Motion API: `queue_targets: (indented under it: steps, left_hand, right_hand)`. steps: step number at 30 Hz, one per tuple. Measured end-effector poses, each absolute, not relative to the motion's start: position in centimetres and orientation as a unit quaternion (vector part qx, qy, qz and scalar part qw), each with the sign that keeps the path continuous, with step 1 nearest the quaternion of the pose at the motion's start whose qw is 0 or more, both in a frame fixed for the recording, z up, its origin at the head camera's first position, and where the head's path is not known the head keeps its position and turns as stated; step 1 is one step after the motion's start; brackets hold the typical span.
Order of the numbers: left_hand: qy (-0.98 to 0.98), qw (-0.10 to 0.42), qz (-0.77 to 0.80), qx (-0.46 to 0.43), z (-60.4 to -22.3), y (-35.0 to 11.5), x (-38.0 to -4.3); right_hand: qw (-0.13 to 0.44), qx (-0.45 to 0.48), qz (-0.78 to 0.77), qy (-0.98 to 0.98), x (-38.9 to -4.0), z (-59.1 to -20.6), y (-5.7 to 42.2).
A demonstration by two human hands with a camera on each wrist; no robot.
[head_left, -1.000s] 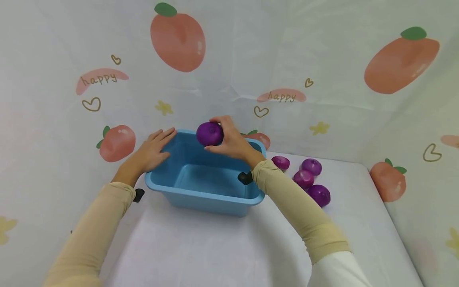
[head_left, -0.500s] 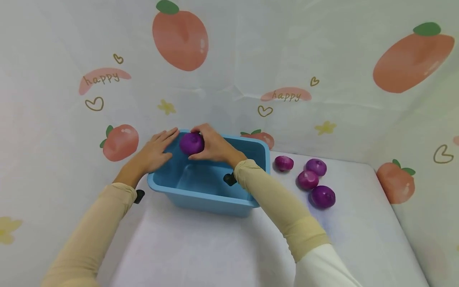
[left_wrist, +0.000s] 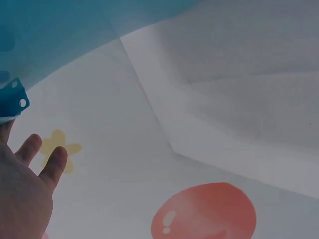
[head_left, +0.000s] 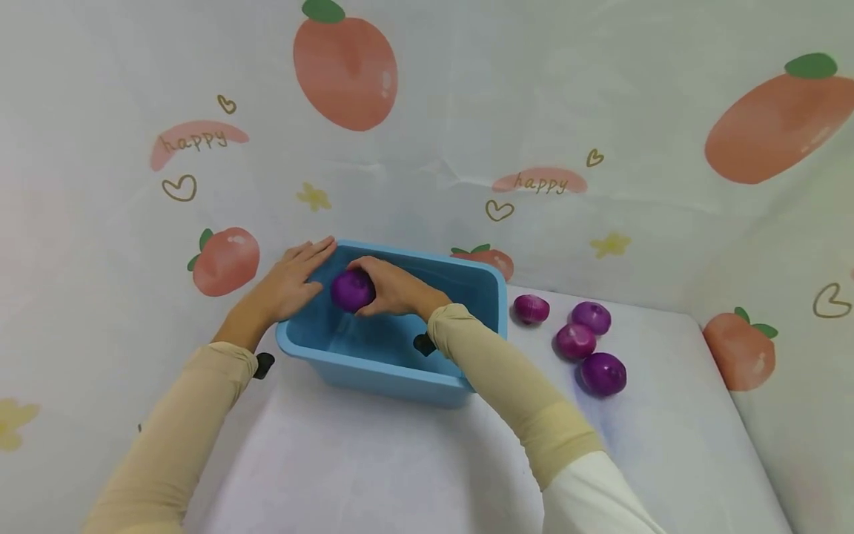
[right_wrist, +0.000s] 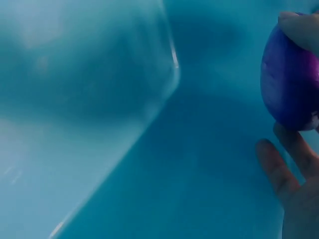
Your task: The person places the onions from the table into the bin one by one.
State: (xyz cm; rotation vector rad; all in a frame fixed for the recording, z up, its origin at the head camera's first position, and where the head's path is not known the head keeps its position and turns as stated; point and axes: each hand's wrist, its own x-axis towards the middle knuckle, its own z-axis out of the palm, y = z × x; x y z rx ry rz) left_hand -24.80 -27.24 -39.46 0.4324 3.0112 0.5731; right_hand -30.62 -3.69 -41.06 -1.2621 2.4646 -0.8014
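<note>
A purple onion [head_left: 351, 290] is gripped by my right hand [head_left: 392, 288], down inside the left part of the blue plastic tub [head_left: 380, 368]. In the right wrist view, thumb and fingers hold the onion [right_wrist: 289, 79] from opposite sides, above the tub's floor [right_wrist: 65, 114]. My left hand [head_left: 287, 285] rests with straight, spread fingers on the tub's left rim. The left wrist view shows that hand [left_wrist: 27, 184] beside the tub's outer wall [left_wrist: 99, 30].
Right of the tub, several purple onions lie on the white table [head_left: 667, 437]: one [head_left: 531, 309] near the tub, others [head_left: 575, 342] grouped, the nearest one [head_left: 603, 374] darker. A white cloth [head_left: 427, 133] printed with fruit hangs behind.
My right hand has carried the onion left and down into the tub. The left hand has stayed on the rim. The view has shifted slightly.
</note>
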Motion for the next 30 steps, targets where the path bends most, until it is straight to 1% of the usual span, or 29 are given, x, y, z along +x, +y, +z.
queue_targets:
  steps: [5,14,25,30]
  left_hand:
    - [0.972,0.027,0.190,0.137,-39.5,-27.3,-24.8]
    - [0.968,0.019,0.204,0.145,-39.9,-27.0,-24.9]
    - [0.969,0.020,0.206,0.134,-39.1,-27.5,-24.2]
    - [0.968,0.023,0.210,0.133,-39.3,-27.2,-24.3]
  right_hand:
    - [0.152,-0.421,-0.245,0.860,-30.8,-41.8,-4.1]
    - [0.183,-0.414,-0.176,0.874,-30.1,-43.3,-4.1]
    - [0.195,-0.400,-0.169,0.880,-30.3,-44.8,-4.9]
    - [0.189,-0.387,-0.163,0.888,-30.4,-45.0,-4.6]
